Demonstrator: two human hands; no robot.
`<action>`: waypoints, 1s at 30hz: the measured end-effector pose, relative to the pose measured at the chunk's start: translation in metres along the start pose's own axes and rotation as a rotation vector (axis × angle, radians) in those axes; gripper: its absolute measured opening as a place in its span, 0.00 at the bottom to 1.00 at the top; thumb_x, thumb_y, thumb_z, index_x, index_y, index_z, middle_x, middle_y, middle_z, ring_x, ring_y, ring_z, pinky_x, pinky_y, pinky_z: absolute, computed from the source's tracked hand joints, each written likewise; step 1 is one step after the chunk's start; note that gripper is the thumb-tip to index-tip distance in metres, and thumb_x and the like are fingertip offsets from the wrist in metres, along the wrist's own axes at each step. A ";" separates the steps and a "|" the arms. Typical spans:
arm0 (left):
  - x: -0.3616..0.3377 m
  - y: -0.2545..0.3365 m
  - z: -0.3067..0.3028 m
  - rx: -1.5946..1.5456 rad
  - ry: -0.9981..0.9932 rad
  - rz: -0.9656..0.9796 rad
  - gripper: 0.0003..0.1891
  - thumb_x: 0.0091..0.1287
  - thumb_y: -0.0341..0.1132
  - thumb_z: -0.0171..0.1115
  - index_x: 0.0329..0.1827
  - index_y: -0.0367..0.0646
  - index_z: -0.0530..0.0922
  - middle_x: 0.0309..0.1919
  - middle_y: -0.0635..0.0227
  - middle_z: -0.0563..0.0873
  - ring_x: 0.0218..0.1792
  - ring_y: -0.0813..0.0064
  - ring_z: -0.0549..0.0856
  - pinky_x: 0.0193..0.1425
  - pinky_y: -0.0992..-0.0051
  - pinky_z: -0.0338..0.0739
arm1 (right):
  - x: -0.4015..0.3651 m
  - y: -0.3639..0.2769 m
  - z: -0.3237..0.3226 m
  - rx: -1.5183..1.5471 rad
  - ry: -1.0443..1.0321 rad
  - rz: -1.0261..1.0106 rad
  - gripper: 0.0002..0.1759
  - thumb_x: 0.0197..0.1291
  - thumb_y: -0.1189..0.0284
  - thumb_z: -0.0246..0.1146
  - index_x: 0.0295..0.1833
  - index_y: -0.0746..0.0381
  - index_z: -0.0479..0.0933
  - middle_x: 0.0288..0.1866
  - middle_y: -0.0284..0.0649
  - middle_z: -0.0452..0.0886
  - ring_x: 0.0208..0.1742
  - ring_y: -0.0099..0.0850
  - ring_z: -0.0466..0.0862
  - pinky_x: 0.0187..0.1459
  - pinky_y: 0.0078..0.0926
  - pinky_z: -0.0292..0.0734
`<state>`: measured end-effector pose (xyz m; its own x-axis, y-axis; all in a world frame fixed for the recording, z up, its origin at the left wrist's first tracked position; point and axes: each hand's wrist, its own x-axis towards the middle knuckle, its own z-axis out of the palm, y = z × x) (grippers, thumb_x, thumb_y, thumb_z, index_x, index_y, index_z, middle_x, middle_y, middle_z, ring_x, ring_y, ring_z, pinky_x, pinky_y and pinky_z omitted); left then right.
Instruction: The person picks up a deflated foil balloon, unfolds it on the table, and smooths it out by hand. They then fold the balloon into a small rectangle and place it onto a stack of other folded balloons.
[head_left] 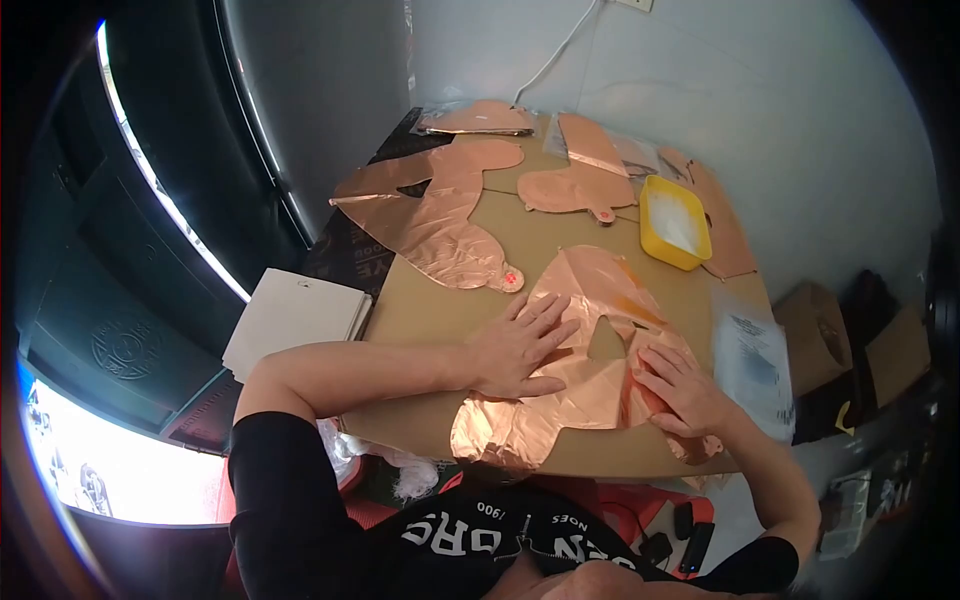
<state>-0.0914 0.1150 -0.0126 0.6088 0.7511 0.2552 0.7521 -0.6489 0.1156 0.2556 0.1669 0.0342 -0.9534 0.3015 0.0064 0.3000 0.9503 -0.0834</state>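
A flat, uninflated rose-gold foil balloon (pixel 590 400) with a cut-out hole lies on the table in front of me, wrinkled and shiny. My left hand (pixel 522 350) rests palm down on its left part, fingers spread. On its right part lies my right hand (pixel 682 390), fingers stretched out over a creased area near the hole. Farther back on the left is another flat foil balloon (pixel 450 225), with a small red mark on its round tab. A third foil balloon (pixel 575 185) lies behind, also with a marked tab.
A yellow tub (pixel 675 222) with something white inside stands at the back right. Clear plastic packaging (pixel 750 355) lies along the right edge. More folded foil (pixel 480 117) sits at the back. White boards (pixel 295 320) are at the left edge; cardboard boxes (pixel 815 325) stand right of the table.
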 end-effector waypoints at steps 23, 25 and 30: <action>0.007 -0.083 -0.031 0.308 0.148 -0.209 0.22 0.68 0.46 0.56 0.53 0.34 0.76 0.54 0.50 0.79 0.59 0.52 0.79 0.70 0.48 0.64 | 0.069 0.024 0.041 -0.109 0.278 0.026 0.38 0.63 0.48 0.61 0.69 0.64 0.68 0.69 0.52 0.67 0.73 0.52 0.63 0.72 0.45 0.60; 0.029 -0.095 -0.033 0.142 0.114 -0.390 0.21 0.67 0.44 0.57 0.50 0.32 0.78 0.47 0.47 0.83 0.50 0.48 0.83 0.62 0.51 0.73 | 0.072 0.025 0.036 -0.086 0.261 0.009 0.37 0.63 0.49 0.61 0.68 0.64 0.68 0.68 0.52 0.68 0.72 0.51 0.64 0.71 0.45 0.61; 0.112 -0.159 -0.029 0.065 0.163 -0.757 0.16 0.62 0.36 0.57 0.38 0.29 0.83 0.35 0.41 0.86 0.41 0.43 0.87 0.49 0.51 0.80 | 0.085 0.032 0.024 -0.013 0.403 -0.030 0.27 0.63 0.60 0.63 0.61 0.66 0.73 0.57 0.49 0.77 0.64 0.46 0.74 0.65 0.42 0.68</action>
<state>-0.1498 0.2986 0.0257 -0.1179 0.9562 0.2678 0.9645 0.0461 0.2599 0.1832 0.2213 0.0083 -0.8740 0.2773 0.3991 0.2751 0.9593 -0.0642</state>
